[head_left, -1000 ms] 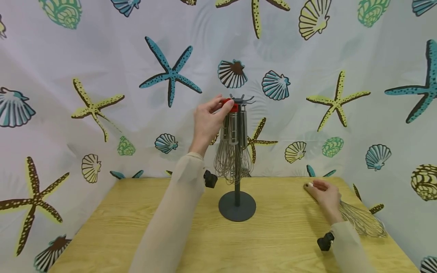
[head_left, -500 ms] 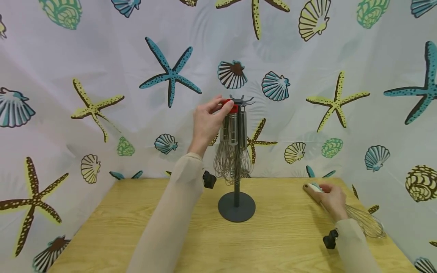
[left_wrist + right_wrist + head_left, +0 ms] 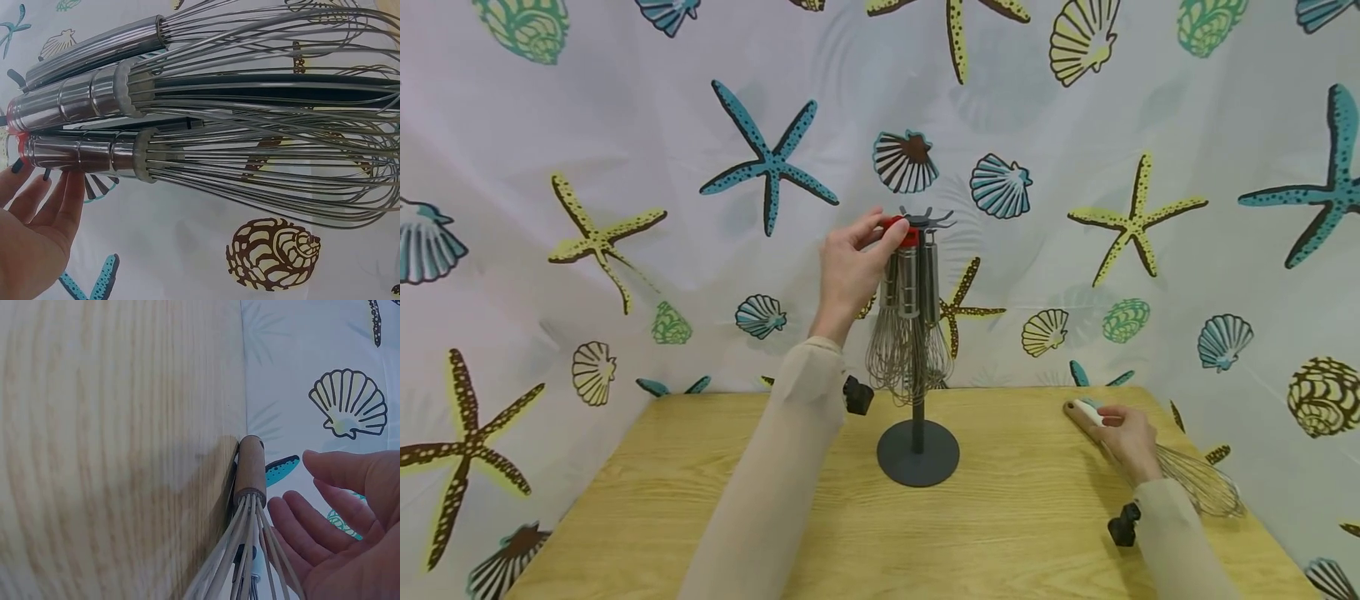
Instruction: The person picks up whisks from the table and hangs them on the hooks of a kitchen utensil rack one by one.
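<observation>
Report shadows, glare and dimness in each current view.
Head: well lit, soft shadow on the table beside the right hand; left wrist: dimmer, bright streaks along the metal handles; right wrist: soft shadow on the table left of the wooden handle.

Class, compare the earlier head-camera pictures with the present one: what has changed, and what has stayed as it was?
The right hand has shifted slightly rightward, away from the handle end of the brown-handled whisk. The left hand still pinches a red handle end at the stand; the whisks and stand stay put.
</observation>
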Demonstrator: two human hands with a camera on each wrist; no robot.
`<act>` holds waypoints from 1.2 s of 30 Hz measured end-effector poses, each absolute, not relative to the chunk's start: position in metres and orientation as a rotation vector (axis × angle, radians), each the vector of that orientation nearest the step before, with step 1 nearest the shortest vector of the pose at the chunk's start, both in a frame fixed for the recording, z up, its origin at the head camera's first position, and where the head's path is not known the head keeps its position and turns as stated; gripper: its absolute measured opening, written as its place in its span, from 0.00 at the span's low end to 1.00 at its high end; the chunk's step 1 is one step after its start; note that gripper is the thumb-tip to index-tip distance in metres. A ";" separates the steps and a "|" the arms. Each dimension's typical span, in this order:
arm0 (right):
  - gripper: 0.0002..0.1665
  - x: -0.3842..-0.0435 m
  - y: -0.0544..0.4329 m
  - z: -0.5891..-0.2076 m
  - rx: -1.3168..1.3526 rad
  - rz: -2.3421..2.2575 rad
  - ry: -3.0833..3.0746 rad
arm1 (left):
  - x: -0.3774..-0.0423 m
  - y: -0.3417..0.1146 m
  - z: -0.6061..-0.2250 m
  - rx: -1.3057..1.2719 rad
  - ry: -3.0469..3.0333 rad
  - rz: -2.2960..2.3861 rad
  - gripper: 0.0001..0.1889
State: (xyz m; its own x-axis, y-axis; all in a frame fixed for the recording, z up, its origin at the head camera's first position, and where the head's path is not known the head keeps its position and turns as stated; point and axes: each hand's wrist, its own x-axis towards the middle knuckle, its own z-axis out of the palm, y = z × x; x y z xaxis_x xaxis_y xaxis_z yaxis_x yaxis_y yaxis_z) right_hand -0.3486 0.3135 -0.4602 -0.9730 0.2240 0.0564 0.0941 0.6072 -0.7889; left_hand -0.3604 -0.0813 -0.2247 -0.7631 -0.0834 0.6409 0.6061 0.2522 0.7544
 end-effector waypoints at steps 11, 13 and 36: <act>0.28 -0.354 0.329 -0.459 -0.141 1.292 -2.774 | -0.362 -0.081 -0.224 -0.470 -1.954 -1.540 0.25; 0.29 -0.355 0.334 -0.458 -0.096 1.317 -2.811 | -0.362 -0.080 -0.224 -0.469 -1.951 -1.528 0.25; 0.38 -0.362 0.378 -0.458 0.579 1.528 -3.090 | -0.361 -0.081 -0.225 -0.469 -1.958 -1.542 0.24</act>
State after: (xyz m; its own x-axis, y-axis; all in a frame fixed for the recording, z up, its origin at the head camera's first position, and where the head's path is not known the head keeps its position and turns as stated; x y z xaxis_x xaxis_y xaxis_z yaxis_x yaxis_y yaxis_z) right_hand -0.3624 0.3780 -0.4581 -0.8848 -0.4355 -0.1660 -0.1325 0.5765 -0.8063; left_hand -0.3607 -0.0806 -0.2247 -0.7599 -0.0862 0.6443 0.6061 0.2641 0.7502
